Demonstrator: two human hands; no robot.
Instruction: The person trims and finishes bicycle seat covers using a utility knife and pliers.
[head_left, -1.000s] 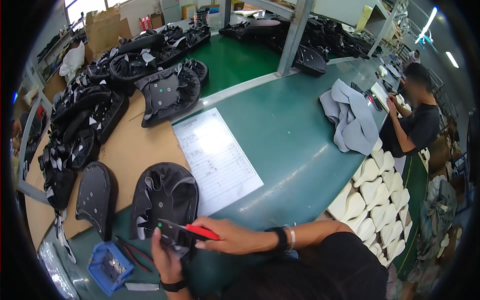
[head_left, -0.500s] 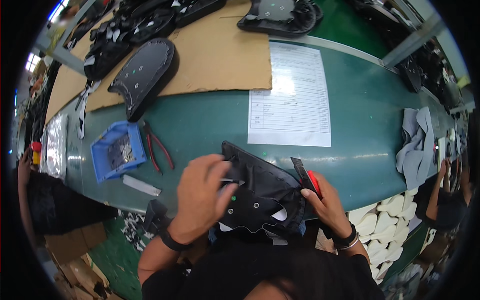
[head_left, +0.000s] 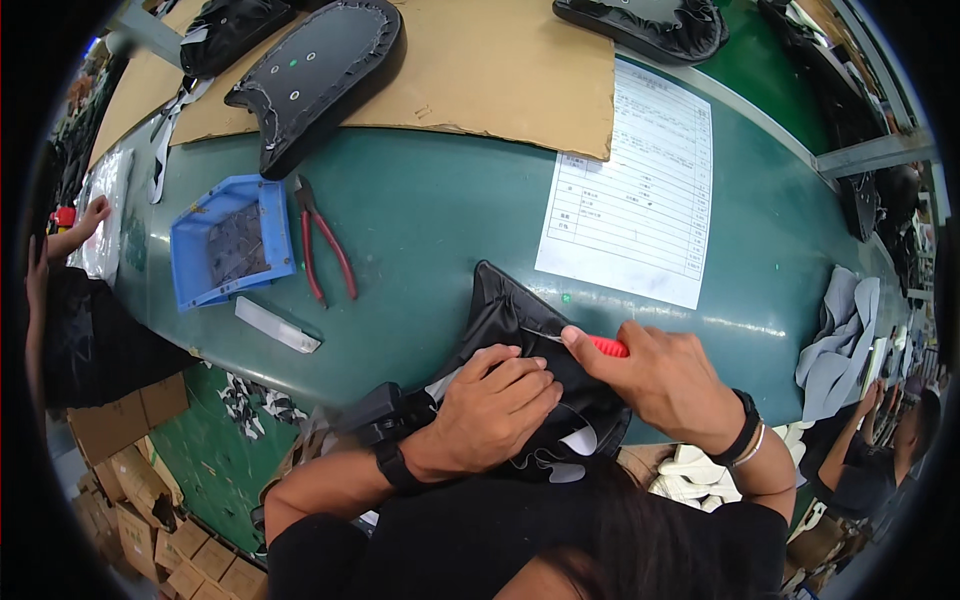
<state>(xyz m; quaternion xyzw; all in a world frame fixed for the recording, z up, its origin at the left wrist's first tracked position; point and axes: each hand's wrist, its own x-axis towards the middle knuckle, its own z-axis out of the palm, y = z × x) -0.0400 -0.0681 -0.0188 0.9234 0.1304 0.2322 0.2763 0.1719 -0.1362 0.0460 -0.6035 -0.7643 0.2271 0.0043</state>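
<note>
A black upholstered cushion (head_left: 590,395) lies at the bench's front edge, with wrinkled cover material and a pale scrap showing. My left hand (head_left: 500,405) rests on it, fingers curled against the cover and partly hiding it. In my right hand (head_left: 670,380) is a red-handled utility knife (head_left: 607,346). Its blade reaches left over the cover just beyond my left fingertips; whether it is cutting I cannot tell. A black, blurred tool-like object (head_left: 378,412) sits beside my left wrist.
A blue bin (head_left: 188,265) of small metal pieces, red-handled pliers (head_left: 327,250) and a pale flat strip (head_left: 278,325) are at left. Cardboard (head_left: 480,105) bears another cushion (head_left: 325,75). A printed sheet (head_left: 630,215) and grey fabric (head_left: 840,340) lie rightward. People are at both sides.
My left hand has come down from above the cushion onto its cover. My right hand has carried the knife left across the cushion, its blade now at the cover. My view has shifted.
</note>
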